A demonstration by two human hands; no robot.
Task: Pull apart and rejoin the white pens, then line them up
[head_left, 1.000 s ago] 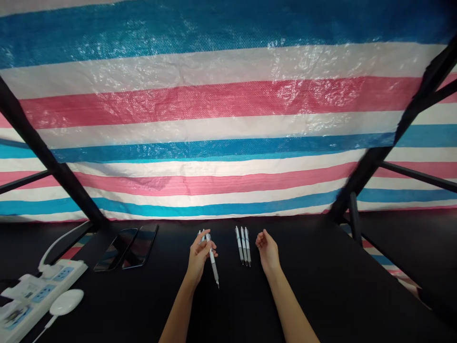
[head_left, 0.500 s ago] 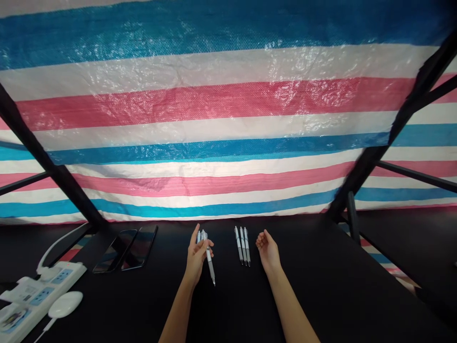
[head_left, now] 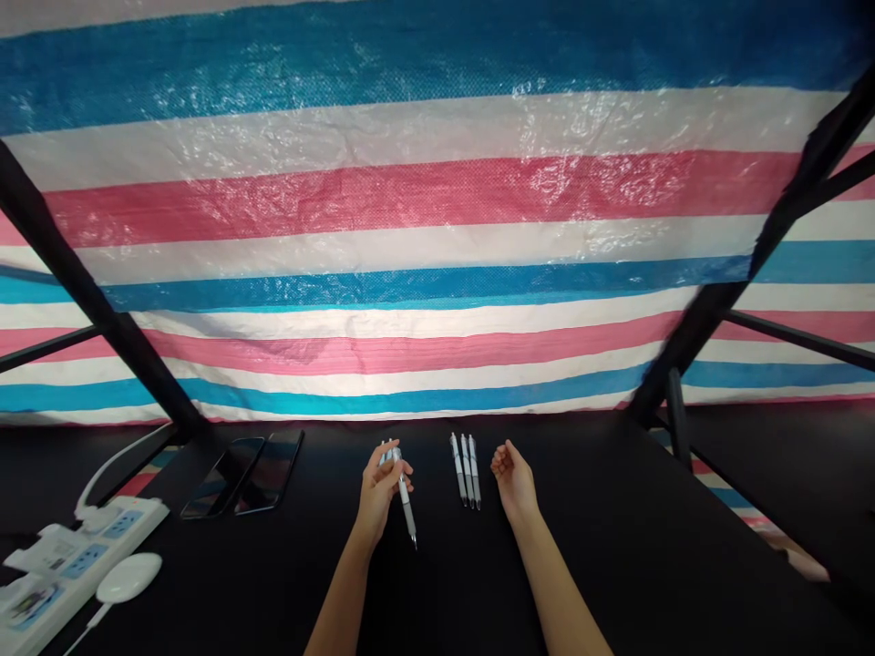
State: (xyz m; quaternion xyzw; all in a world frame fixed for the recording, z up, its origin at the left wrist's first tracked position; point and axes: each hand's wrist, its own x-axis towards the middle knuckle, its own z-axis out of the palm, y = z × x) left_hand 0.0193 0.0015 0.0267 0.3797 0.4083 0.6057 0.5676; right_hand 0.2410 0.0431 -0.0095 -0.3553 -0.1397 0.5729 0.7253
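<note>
My left hand (head_left: 378,497) grips a white and grey pen (head_left: 406,507) between thumb and fingers. The pen's tip points down and toward me. Behind those fingers, the tops of other white pens (head_left: 386,450) show, mostly hidden by the hand. Three similar pens (head_left: 466,470) lie side by side on the black table, between my two hands. Just right of them rests my right hand (head_left: 516,483), its fingers curled in and nothing visible in them; it does not touch the pens.
Two dark phones, one (head_left: 222,478) beside the other (head_left: 269,474), lie at the left. A white power strip (head_left: 88,556) and a round white charger (head_left: 129,578) with a cable sit at the near left. Black frame bars (head_left: 143,364) and a striped sheet (head_left: 424,355) stand behind.
My left index finger, stretched upward before, has bent down toward the top of the held pen. The pen has shifted slightly right. My right hand keeps its pose.
</note>
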